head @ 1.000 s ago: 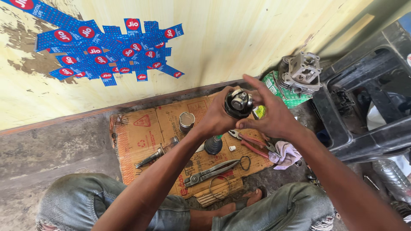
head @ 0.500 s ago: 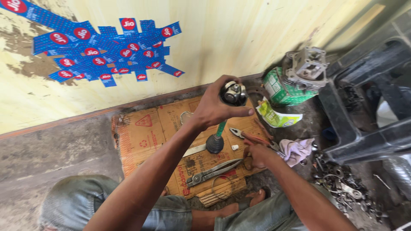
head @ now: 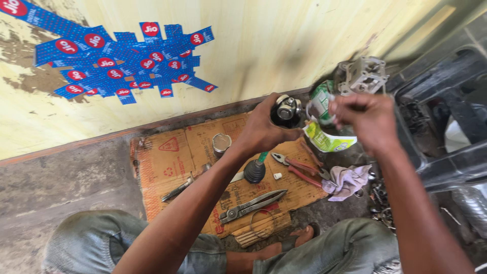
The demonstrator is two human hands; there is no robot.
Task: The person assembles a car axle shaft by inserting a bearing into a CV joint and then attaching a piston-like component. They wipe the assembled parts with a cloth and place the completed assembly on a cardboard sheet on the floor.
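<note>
While the left hand [head: 264, 129] grips a dark round metal joint [head: 285, 111], the right hand's [head: 362, 119] pinched fingers hover beside it; fitting looks unfinished.

Both hands raised: left [head: 264, 129] gripping, right [head: 366, 121] pinching.

Yellow wall [head: 284, 40] ahead of me, paint flaking at left, blue stickers [head: 122, 61] stuck on it. Grey concrete floor [head: 66, 177], a flattened cardboard sheet [head: 167, 162] on it. Black plastic chair [head: 446, 111] at right. Soft daylight.
</note>
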